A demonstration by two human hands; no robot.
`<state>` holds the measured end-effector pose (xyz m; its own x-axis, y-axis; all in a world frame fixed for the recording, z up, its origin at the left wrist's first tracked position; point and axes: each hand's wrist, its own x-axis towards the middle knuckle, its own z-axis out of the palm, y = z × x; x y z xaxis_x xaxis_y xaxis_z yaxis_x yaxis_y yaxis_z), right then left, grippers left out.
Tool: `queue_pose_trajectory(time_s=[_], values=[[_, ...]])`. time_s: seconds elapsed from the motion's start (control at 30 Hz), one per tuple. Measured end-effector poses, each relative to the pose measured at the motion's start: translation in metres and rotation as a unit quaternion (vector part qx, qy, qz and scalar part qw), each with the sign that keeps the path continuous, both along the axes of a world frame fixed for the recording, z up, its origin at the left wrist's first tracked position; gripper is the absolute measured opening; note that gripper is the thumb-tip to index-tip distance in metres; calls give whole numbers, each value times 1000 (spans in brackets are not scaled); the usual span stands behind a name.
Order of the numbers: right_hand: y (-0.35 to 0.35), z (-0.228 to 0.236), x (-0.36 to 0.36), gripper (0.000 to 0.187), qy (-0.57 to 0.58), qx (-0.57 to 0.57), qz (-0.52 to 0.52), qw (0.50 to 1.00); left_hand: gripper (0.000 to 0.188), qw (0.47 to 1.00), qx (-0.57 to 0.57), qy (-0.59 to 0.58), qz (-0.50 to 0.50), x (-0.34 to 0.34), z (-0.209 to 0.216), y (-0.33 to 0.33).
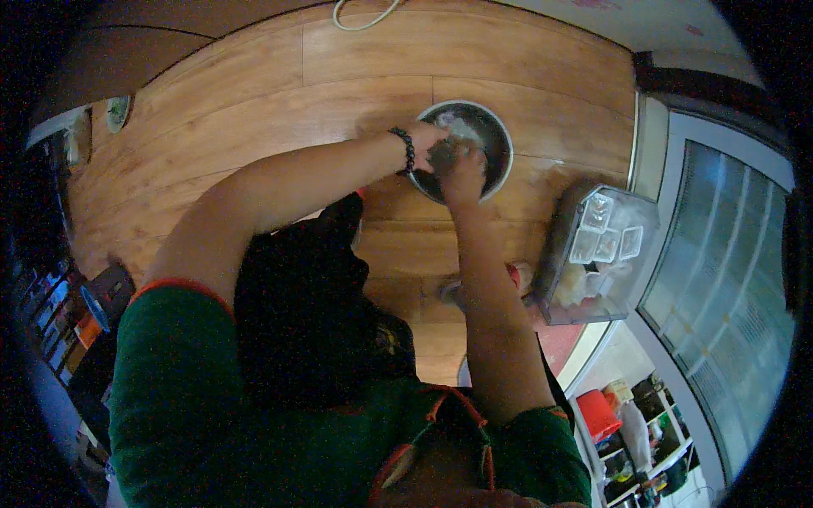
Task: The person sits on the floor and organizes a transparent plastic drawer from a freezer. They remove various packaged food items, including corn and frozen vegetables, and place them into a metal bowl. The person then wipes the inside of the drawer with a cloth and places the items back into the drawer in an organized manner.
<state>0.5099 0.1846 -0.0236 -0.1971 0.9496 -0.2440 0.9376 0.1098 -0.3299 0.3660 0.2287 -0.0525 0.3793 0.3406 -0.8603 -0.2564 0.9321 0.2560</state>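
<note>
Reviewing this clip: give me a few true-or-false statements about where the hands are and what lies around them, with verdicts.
1. Both hands are in the metal bowl. True: the left hand and right hand meet inside it.
2. The bracelet is on the right wrist. False: the dark beaded bracelet is on the left wrist.
3. The bowl sits on a wooden floor. True.
4. The clear tray lies to the left of the bowl. False: it lies to the right, toward the glass door.
5. The right hand holds a spoon. False: no spoon shows; the hands work a pale mass with bare fingers.
</note>
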Motion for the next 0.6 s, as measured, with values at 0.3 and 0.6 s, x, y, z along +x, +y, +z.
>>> queue_pose_trajectory(time_s=[0.3, 0.6], values=[[17, -3, 6, 20, 214, -1, -126, 969, 53, 995, 39, 93, -4, 6, -10, -8], [9, 66, -12, 9, 621, -58, -418, 661, 27, 989, 44, 32, 138, 49, 37, -5]])
